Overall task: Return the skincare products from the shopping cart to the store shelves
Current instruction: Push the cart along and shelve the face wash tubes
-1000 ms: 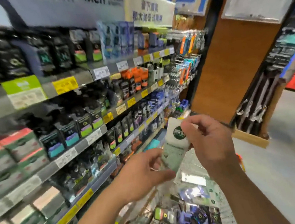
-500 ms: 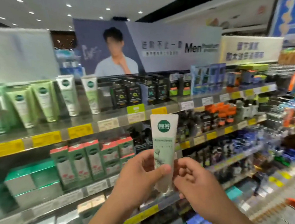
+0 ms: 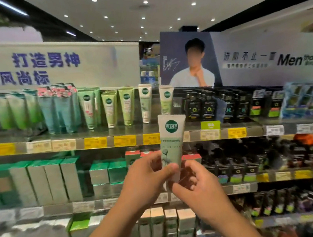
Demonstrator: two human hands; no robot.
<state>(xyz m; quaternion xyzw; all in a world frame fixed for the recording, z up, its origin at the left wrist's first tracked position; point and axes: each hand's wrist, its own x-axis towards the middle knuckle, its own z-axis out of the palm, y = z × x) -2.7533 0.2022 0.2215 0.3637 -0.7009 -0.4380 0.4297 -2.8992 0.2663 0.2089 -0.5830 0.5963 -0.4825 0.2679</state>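
Observation:
A pale green skincare tube (image 3: 171, 136) with a round dark-green logo stands upright, cap down, in front of the shelves. My left hand (image 3: 148, 177) grips its lower part, thumb across the front. My right hand (image 3: 200, 189) is just right of it, fingers curled at the tube's cap end. Similar green and white tubes (image 3: 146, 104) stand in a row on the top shelf (image 3: 96, 142), directly behind and above the held tube. The shopping cart is out of view.
Black men's bottles (image 3: 209, 106) fill the top shelf to the right. Green boxes (image 3: 47, 181) line the middle shelf at left, with small boxes (image 3: 163, 222) on the one below. A poster panel (image 3: 188, 62) rises behind the shelf.
The view has swung left from the aisle and cart to face the shelves. Both hands have lifted the tube upright to the level of the top shelf's edge.

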